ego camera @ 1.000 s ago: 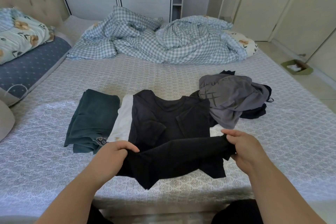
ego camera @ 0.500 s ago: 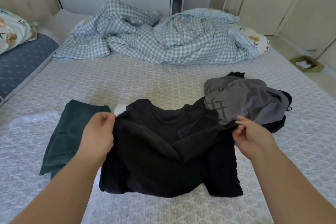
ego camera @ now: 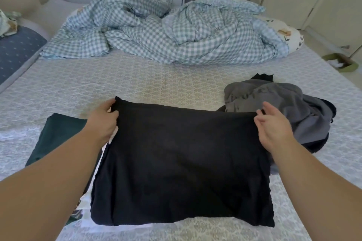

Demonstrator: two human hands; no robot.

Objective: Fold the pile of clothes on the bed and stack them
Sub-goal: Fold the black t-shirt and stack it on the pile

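- A bed (ego camera: 137,80) with a pale patterned cover fills the room, with a checked duvet (ego camera: 166,33) bunched at its far end
- A black garment (ego camera: 180,164) lies folded flat on the near part of the bed, between the two hands
- The left hand (ego camera: 103,121) pinches its far left corner
- The right hand (ego camera: 274,129) sits at the far right corner, fingers loose and spread
- A dark green folded piece (ego camera: 56,137) lies left; a grey and black pile (ego camera: 290,109) lies right
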